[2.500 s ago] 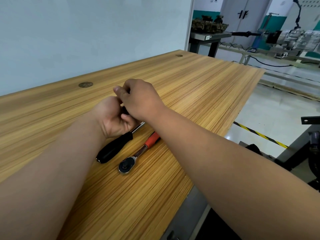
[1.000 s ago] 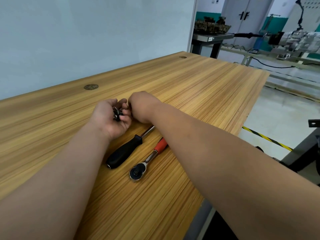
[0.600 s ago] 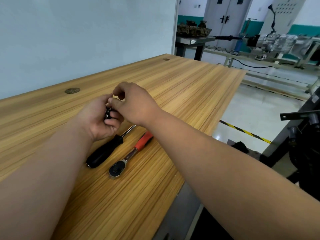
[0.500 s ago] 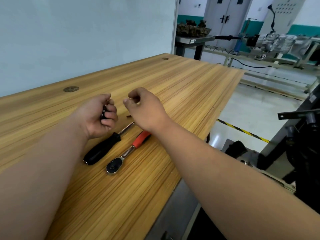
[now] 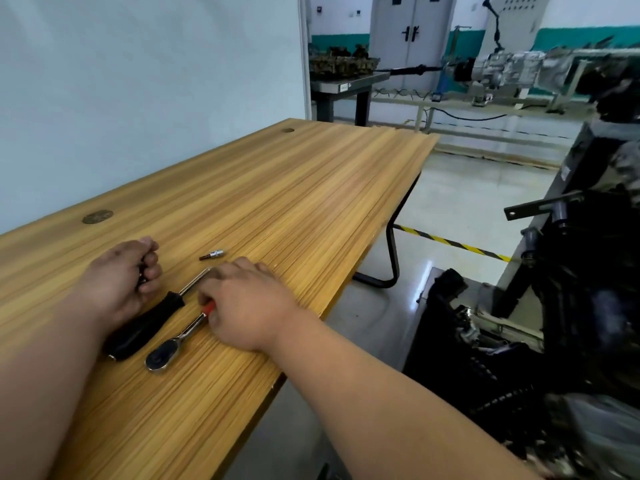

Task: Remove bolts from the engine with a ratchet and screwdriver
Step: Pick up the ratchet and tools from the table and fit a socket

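Wood-grain counter (image 5: 311, 202): ratchet (image 5: 160, 356) and black-handled screwdriver (image 5: 145, 327) lie side by side near its edge. The right hand (image 5: 246, 303) curls its fingers round the ratchet's red grip. The left hand (image 5: 121, 275) is fisted on small dark parts (image 5: 141, 271), unidentifiable. A bit socket (image 5: 213, 254) lies loose just beyond. To the right, off-counter, the engine (image 5: 571, 323).
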Available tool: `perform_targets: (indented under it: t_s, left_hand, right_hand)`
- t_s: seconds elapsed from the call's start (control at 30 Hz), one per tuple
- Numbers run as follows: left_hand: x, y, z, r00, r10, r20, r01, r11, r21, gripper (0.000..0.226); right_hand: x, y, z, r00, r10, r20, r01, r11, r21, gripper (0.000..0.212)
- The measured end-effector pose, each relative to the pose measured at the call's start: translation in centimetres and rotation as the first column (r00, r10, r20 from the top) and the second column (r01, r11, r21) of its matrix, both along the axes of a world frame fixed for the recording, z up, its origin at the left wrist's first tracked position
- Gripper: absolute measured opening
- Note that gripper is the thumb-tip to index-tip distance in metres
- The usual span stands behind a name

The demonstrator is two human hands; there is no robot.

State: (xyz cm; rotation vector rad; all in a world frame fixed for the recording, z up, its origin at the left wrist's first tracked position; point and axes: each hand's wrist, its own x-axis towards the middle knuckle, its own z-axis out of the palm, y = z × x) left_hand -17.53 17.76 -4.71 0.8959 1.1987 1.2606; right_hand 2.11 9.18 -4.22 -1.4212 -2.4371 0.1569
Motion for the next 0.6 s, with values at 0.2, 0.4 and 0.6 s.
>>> perform_targets:
  t_s: [0.2, 0.4, 0.6]
  left_hand:
    - [0.0, -0.9, 0.6, 0.969, 0.122, 0.215, -0.105, 0.991, -0.087, 0.026]
    - [3.1, -4.5, 1.8, 0.902, 0.229, -0.367, -0.232, 0.972, 0.037, 0.033]
    - [3.5, -6.6, 4.3, 0.845, 0.314, 0.433, -0.317, 0.946, -0.066, 0.028]
  right_hand:
    - [1.2, -2.7, -0.6, 0.998, -0.056, 0.041, 0.056, 0.998, 0.007, 0.035]
    - [2.0, -4.2, -0.8, 0.945, -0.323, -0.041, 0.322, 0.946, -0.027, 0.035]
    - [1.8, -4.2, -1.0, 0.902, -0.414, -0.117, 0.411, 0.910, -0.055, 0.032]
